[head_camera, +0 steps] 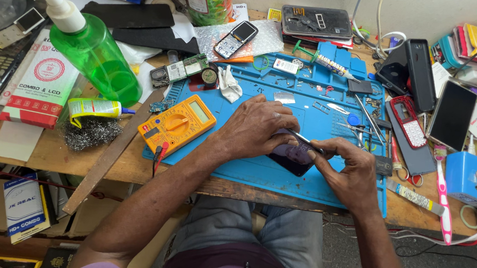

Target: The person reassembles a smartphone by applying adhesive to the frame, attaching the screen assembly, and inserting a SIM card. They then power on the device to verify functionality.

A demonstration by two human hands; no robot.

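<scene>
My left hand (259, 127) rests on a blue work mat (236, 162) and grips the upper end of a dark smartphone (291, 156) that lies near the mat's front edge. My right hand (346, 169) holds the phone's right side, fingers curled around its edge. A thin dark strip or tool (302, 138) runs between the two hands along the phone's top edge. Most of the phone is hidden under my fingers.
An orange multimeter (177, 124) lies on the mat's left. A green spray bottle (93, 49), glue tube (96, 107), steel wool (90, 132) and wooden stick (111, 154) sit left. Tweezers (366, 119), several phones (409, 121) and a toothbrush (443, 195) crowd the right.
</scene>
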